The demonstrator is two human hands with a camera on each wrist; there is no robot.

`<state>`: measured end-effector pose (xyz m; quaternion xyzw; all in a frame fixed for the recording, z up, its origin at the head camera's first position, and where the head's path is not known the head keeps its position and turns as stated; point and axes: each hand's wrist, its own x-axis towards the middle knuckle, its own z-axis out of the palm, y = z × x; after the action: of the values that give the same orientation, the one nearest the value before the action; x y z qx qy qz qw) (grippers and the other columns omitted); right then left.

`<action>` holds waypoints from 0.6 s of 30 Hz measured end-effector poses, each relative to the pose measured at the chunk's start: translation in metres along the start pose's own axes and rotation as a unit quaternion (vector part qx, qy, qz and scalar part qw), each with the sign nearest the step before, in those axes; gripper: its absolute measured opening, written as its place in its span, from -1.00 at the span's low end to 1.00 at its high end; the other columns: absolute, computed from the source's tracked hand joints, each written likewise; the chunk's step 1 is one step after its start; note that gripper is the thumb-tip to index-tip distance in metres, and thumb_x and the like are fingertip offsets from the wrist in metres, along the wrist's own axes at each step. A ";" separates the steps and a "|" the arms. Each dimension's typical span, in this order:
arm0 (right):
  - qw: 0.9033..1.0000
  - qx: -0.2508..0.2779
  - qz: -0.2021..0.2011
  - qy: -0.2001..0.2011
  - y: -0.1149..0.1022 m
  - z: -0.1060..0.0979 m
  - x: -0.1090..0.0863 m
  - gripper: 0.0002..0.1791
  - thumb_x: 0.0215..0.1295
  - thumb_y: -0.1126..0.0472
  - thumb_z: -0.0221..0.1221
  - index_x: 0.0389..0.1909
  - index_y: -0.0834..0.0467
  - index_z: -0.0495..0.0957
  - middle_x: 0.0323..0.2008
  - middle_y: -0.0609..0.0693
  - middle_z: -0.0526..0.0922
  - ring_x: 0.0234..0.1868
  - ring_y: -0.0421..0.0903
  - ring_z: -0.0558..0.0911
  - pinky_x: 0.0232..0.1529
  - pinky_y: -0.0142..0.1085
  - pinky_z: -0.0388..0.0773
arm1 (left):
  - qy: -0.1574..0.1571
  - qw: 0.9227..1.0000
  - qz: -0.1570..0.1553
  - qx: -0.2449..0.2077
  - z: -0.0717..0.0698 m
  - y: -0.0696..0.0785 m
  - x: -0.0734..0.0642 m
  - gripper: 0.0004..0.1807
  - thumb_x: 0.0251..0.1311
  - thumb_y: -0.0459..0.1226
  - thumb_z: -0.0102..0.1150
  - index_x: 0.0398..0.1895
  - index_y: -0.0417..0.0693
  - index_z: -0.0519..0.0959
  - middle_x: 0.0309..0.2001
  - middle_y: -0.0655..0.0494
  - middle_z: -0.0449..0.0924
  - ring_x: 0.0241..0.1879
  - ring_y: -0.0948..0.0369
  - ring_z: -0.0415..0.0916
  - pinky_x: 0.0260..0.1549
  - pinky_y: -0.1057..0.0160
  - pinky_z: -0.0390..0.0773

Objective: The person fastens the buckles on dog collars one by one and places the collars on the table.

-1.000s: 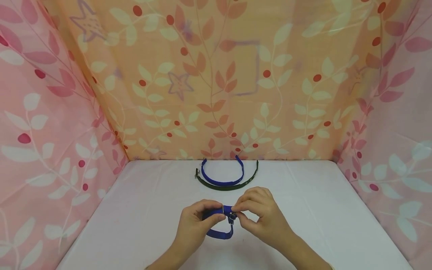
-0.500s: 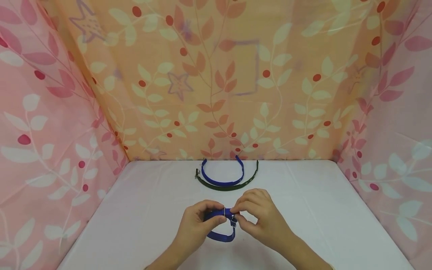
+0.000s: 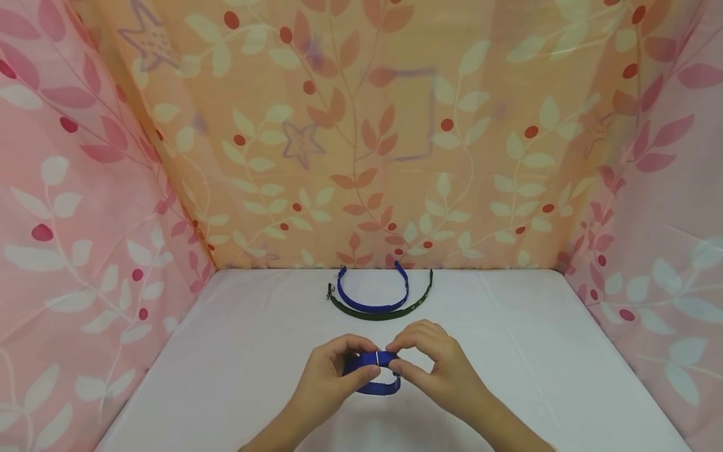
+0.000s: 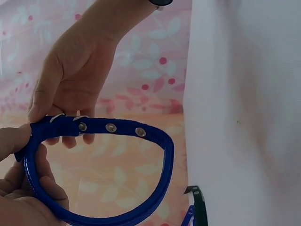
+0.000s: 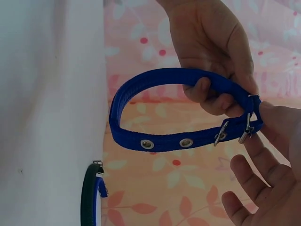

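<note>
A blue collar [image 5: 167, 145] with metal eyelets is looped into a ring between my two hands, held over the table. My left hand [image 3: 334, 370] pinches it beside a metal loop, thumb in front and fingers behind. The thumb and forefinger of my right hand [image 3: 437, 355] pinch the strap at the buckle end. In the right wrist view the buckle [image 5: 247, 129] sits near the right fingertips, and the strap runs through it with eyelets along the band. From the left wrist the collar [image 4: 169, 157] shows as a closed loop.
At the table's back edge lie a second blue collar [image 3: 373, 309] and a dark green collar [image 3: 369, 317], both curved open, the green one around the blue. White cloth covers the table [image 3: 237, 351]. Leaf-patterned curtains [image 3: 361, 157] enclose the back and sides.
Both hands have come slightly lower with the collar. Its lower part has swung a little rightward and up, and the buckle has turned behind the right fingers. The collars at the back lie still.
</note>
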<state>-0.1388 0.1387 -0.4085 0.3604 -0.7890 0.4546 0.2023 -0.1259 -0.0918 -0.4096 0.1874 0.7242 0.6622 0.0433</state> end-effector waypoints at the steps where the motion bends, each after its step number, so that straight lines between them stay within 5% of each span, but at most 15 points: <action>1: 1.000 0.004 -0.008 0.001 0.000 0.000 0.000 -0.77 0.28 0.19 0.42 -0.09 -0.13 0.68 -0.15 -0.29 0.69 -0.01 -0.23 0.60 0.08 -0.30 0.51 | -0.003 1.000 0.003 -0.004 0.000 0.000 0.000 -0.71 0.21 -0.26 0.47 -0.05 -0.11 0.64 -0.06 -0.08 0.67 -0.12 0.12 0.66 -0.05 0.28 0.70; 8: 0.999 0.025 -0.018 -0.015 -0.001 -0.001 0.002 -0.74 0.26 0.17 0.43 -0.06 -0.12 0.68 -0.12 -0.26 0.70 0.02 -0.22 0.61 0.12 -0.31 0.52 | -0.016 0.999 0.042 -0.002 0.000 0.000 -0.002 -0.73 0.25 -0.26 0.42 -0.02 -0.08 0.63 -0.02 -0.05 0.66 -0.07 0.09 0.64 0.00 0.26 0.68; 18: 0.987 0.044 0.095 -0.119 0.004 -0.017 0.002 -0.63 0.26 0.01 0.42 0.07 -0.26 0.62 -0.05 -0.34 0.68 0.06 -0.25 0.62 0.14 -0.17 0.58 | 0.006 0.991 0.127 -0.036 -0.014 0.006 -0.003 -0.73 0.31 -0.42 0.32 0.04 -0.12 0.59 0.02 -0.09 0.62 -0.01 0.07 0.62 0.01 0.19 0.69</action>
<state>-0.1432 0.1534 -0.4005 0.3441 -0.8172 0.4601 0.0464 -0.1264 -0.1055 -0.4030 0.2717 0.6704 0.6894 -0.0385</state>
